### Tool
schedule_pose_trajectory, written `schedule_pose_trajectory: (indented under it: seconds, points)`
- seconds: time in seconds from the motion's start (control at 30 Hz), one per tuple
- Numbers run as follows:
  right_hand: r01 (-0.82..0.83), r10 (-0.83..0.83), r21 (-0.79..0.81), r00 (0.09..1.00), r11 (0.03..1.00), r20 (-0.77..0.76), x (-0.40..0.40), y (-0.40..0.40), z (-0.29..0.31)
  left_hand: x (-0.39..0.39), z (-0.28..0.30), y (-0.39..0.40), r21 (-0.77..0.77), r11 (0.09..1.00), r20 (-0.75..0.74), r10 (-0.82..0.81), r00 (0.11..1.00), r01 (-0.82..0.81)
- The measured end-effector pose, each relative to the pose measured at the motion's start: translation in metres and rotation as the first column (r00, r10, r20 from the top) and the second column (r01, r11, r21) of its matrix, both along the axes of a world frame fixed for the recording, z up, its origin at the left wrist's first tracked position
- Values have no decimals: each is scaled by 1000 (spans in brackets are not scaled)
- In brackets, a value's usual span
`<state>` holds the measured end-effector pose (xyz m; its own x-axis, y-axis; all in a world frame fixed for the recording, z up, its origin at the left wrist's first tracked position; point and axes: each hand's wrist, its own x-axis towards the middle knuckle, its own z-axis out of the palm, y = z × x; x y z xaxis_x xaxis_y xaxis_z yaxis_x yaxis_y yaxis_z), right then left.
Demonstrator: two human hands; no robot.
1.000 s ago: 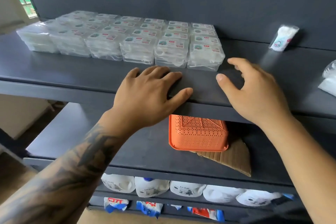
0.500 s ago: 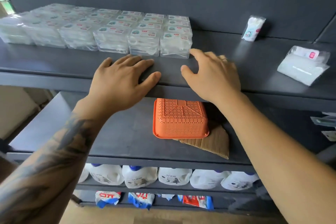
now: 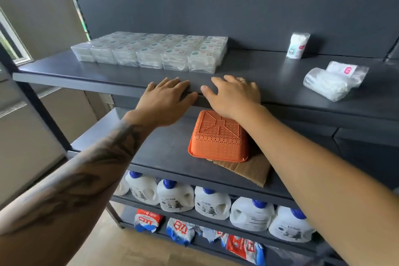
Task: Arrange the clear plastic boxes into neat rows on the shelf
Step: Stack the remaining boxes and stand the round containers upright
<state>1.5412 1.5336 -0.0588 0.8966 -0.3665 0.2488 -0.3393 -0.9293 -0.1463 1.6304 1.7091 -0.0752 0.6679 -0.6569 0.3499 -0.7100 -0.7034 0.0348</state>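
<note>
Several clear plastic boxes (image 3: 155, 53) with small labels stand in tight rows, stacked two high, at the back left of the top dark shelf (image 3: 269, 80). My left hand (image 3: 166, 98) lies flat, fingers spread, on the shelf's front edge below the boxes. My right hand (image 3: 235, 93), with a ring, rests palm down beside it, thumb almost touching my left thumb. Both hands hold nothing and sit a short way in front of the boxes.
A small cotton-swab pack (image 3: 297, 45) stands at the back right; a clear bag (image 3: 332, 81) lies further right. An upturned orange basket (image 3: 218, 136) sits on cardboard (image 3: 248, 170) one shelf down. White jugs (image 3: 212, 202) and bags fill lower shelves.
The view has pulled back and up, so the boxes look farther away. My hands have slid closer together on the shelf edge and lie flatter.
</note>
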Motion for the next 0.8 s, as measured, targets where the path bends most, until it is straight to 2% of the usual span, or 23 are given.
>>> schedule_pose_trajectory:
  seconds: [0.1, 0.2, 0.3, 0.37, 0.47, 0.57, 0.7, 0.8]
  points:
    - [-69, 70, -41, 997, 997, 13, -51, -17, -11, -49, 3, -24, -7, 998, -15, -65, 998, 65]
    - [-125, 130, -70, 989, 990, 65, -119, -46, -21, -104, -1, -61, -20, 978, 48, -205, 978, 206]
    - [-47, 51, -36, 988, 998, 146, -202, -87, -30, -163, -18, -113, -46, 937, 49, -345, 937, 347]
    - [-33, 31, 5, 984, 999, 177, -232, -96, -38, -180, -34, -123, -71, 936, 24, -345, 938, 346]
    - [151, -154, 28, 973, 988, 174, -314, -135, -61, -237, -55, -177, -41, 877, -23, -481, 877, 479]
    - [322, -325, 40, 940, 946, 105, -391, -169, -84, -296, -68, -233, 22, 757, -29, -652, 758, 653]
    - [518, -519, 30, 851, 855, 82, -480, -200, -99, -364, -81, -301, 82, 616, -46, -783, 620, 784]
    - [666, -667, 34, 744, 745, 39, -546, -218, -104, -417, -85, -353, 80, 509, -50, -857, 513, 857]
